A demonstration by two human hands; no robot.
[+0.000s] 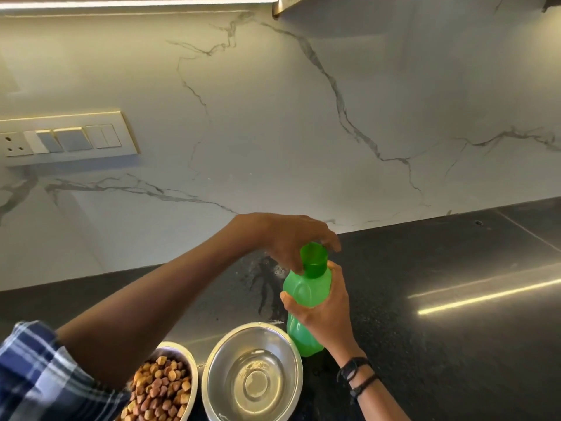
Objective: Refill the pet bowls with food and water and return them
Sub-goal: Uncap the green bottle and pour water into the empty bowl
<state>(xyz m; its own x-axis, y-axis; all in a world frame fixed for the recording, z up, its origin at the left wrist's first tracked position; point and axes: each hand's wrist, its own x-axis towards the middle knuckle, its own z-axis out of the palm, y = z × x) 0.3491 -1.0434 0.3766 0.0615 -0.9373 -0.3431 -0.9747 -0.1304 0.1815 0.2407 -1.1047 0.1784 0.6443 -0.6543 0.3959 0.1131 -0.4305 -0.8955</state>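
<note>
A green plastic bottle stands upright on the black counter. My right hand is wrapped around its body. From above, my left hand grips the darker green cap on the bottle's neck. Just in front of the bottle sits a steel bowl with some clear water in it. To its left, a second steel bowl is filled with brown kibble; my left forearm hides part of it.
A white marble backsplash rises behind the counter, with a switch and socket panel at the left. Water is splashed on the counter behind the bowls. The counter stretches away to the right.
</note>
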